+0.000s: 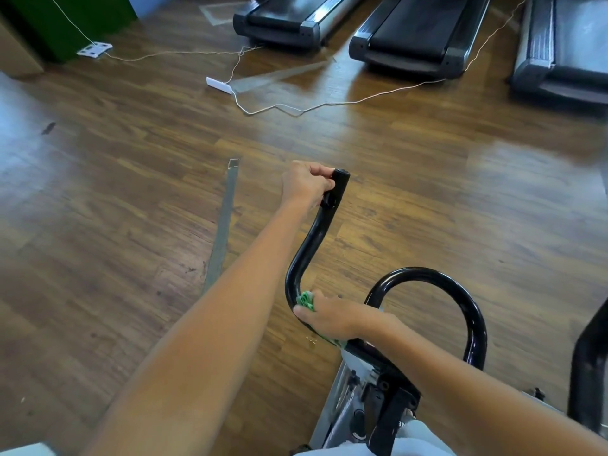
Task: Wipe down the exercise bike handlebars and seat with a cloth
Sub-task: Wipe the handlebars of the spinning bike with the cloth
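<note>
The exercise bike's black handlebar [311, 245] curves up from the grey frame at the bottom centre. My left hand [304, 184] grips the far end of the left bar, fingers curled round it. My right hand [332, 315] wraps a green cloth [306, 299] round the low bend of the same bar; only bits of the cloth show past my fingers. A second black loop of the handlebar [460, 297] arcs to the right. The seat is not in view.
Three treadmills [414, 37] stand along the far side of the wooden floor. White cables and a power strip [218, 84] lie on the floor in front of them. A grey tape strip [223, 222] runs along the floor left of the bar. Another black machine part [589, 366] stands at the right edge.
</note>
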Motion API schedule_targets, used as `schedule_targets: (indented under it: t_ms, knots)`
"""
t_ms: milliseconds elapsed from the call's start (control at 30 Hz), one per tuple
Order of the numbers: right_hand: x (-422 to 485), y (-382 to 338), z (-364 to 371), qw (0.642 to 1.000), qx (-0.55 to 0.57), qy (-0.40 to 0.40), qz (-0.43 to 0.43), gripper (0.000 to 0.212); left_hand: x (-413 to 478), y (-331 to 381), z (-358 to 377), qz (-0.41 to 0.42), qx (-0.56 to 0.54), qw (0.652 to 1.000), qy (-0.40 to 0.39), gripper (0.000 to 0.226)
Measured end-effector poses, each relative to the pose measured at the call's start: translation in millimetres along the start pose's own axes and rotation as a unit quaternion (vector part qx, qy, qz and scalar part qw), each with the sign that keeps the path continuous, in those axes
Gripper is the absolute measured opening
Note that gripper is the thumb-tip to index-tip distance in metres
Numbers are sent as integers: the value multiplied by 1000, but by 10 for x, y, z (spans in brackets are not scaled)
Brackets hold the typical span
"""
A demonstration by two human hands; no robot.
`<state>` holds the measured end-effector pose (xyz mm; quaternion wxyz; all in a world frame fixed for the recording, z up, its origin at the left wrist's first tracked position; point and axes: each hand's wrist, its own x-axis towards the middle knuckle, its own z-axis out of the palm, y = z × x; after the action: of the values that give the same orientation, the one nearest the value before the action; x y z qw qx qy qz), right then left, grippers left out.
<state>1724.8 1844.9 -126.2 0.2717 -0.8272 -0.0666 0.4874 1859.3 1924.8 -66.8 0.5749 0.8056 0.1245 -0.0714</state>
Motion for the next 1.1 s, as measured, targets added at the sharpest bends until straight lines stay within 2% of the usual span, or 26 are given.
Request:
schedule_targets:
  t_ms: [67, 100, 167, 200, 233, 267, 333, 367, 433, 567, 600, 700, 733, 800, 867, 933, 1033, 1100]
  knots:
    - [-24, 84, -135, 999, -22, -16, -20, 58, 8, -16, -8, 3, 1, 1000, -3, 25]
    - [-6, 113, -229, 999, 9, 5, -45, 47, 14, -31, -9, 9, 5, 1000, -3, 26]
    - [41, 217, -490, 980, 141, 118, -75, 32, 56, -63, 22, 25, 14, 1000, 9, 27]
    - [74, 289, -621, 950, 235, 187, -85, 30, 72, -79, 40, 29, 16, 999, 21, 27]
    - [105, 358, -746, 899, 352, 244, -97, 27, 84, -91, 57, 33, 17, 999, 30, 27]
    - [154, 416, -859, 826, 477, 276, -117, 26, 91, -95, 71, 36, 18, 999, 36, 26]
    - [306, 430, -1064, 682, 645, 280, -201, 32, 92, -98, 82, 40, 22, 998, 42, 26]
    - [383, 391, -1163, 634, 681, 276, -243, 35, 83, -105, 89, 47, 28, 997, 47, 26]
    - [486, 207, -1332, 587, 702, 267, -302, 34, 55, -124, 109, 75, 55, 993, 67, 23]
    - [663, -90, -1262, 564, 733, 248, -289, 50, 17, -135, 138, 105, 86, 985, 109, 16]
    - [731, -96, -1160, 569, 741, 234, -268, 48, 22, -129, 133, 101, 83, 985, 110, 17]
    - [802, -57, -1044, 615, 743, 183, -191, 44, 51, -110, 102, 97, 91, 986, 99, 16]
    - [785, -47, -1103, 610, 747, 182, -190, 45, 56, -103, 94, 95, 93, 987, 93, 15]
    - [734, -71, -1264, 568, 770, 193, -218, 48, 55, -76, 88, 90, 111, 986, 91, 17]
    - [719, -125, -1250, 560, 777, 204, -205, 54, 67, -50, 83, 79, 136, 983, 97, 17]
    - [786, -120, -1012, 590, 777, 165, -144, 56, 60, -18, 61, 64, 154, 982, 92, 15]
    - [780, -89, -627, 645, 763, 38, -41, 28, 58, -1, 32, 55, 160, 982, 83, 15]
    - [730, -112, -483, 670, 742, -21, 3, 23, 43, 6, 24, 48, 165, 982, 79, 16]
